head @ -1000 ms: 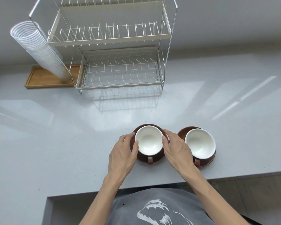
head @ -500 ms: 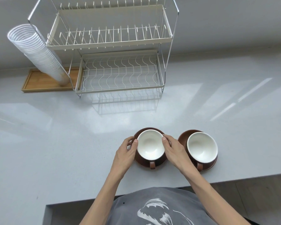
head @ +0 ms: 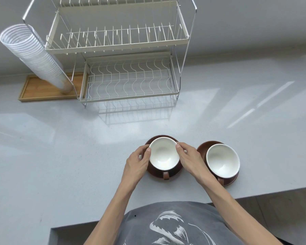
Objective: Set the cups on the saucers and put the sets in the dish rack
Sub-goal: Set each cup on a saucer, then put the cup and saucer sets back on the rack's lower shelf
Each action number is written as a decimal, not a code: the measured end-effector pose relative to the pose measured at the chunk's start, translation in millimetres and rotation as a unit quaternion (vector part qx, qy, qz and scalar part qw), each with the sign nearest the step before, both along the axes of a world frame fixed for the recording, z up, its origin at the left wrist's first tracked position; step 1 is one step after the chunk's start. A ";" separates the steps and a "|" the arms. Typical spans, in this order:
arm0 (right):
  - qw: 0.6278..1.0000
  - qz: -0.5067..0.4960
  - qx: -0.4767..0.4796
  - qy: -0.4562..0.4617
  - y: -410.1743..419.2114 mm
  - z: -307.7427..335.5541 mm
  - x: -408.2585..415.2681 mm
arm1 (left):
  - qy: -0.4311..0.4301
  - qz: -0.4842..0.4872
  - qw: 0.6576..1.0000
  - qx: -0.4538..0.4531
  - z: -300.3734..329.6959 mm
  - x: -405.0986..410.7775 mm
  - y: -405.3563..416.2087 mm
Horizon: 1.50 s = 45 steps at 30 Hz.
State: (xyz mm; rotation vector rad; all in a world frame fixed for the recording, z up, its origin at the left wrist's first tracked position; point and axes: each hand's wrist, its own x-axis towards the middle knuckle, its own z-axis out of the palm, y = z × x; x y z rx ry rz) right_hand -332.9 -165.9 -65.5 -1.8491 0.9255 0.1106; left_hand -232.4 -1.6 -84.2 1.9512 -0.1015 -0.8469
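Two brown cups with white insides sit on brown saucers near the counter's front edge. My left hand (head: 137, 162) and my right hand (head: 189, 159) grip the left saucer (head: 157, 175) from either side, thumbs against the rim of its cup (head: 163, 153). The cup's handle points toward me. The second cup (head: 223, 160) rests on its saucer (head: 201, 147) just right of my right hand. The two-tier wire dish rack (head: 129, 99) stands at the back of the counter with both tiers bare.
A tall slanted stack of white disposable cups (head: 34, 55) stands on a wooden tray (head: 35, 91) left of the rack. The grey counter's front edge (head: 254, 192) runs just behind the saucers, close to my body.
The view has shifted slightly. My hands stay on the left set; both thumbs have slid up closer to the cup's rim. The right set has not moved.
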 end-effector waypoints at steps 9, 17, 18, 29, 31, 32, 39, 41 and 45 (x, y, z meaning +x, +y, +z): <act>1.000 0.010 -0.019 -0.011 -18.8 9.5 32.8 | -0.010 0.007 1.000 -0.001 15.8 29.7 -11.5; 0.999 -0.002 -0.018 -0.047 -45.0 25.8 72.1 | -0.035 0.005 0.999 -0.008 39.4 71.8 -33.3; 0.999 -0.004 -0.014 -0.050 -48.1 28.8 77.6 | -0.038 0.005 0.999 -0.010 42.0 76.8 -36.1; 0.998 0.001 -0.016 -0.060 -77.3 45.6 130.3 | -0.045 0.013 0.999 -0.025 60.5 125.5 -64.2; 0.998 -0.001 -0.019 -0.063 -82.9 46.2 141.6 | -0.042 0.015 0.999 -0.025 62.6 136.9 -69.4; 0.998 -0.004 -0.020 -0.065 -85.8 46.7 148.1 | -0.041 0.016 0.999 -0.025 63.6 143.1 -72.9; 0.996 -0.018 -0.045 -0.079 -104.8 50.8 200.0 | -0.056 0.037 0.997 -0.023 71.3 190.3 -106.7; 0.995 -0.017 -0.058 -0.082 -110.8 52.1 216.0 | -0.072 0.038 0.997 -0.018 71.5 202.8 -117.4; 0.994 -0.025 -0.075 -0.081 -124.7 49.1 246.2 | -0.090 0.043 0.995 -0.008 70.3 228.0 -137.5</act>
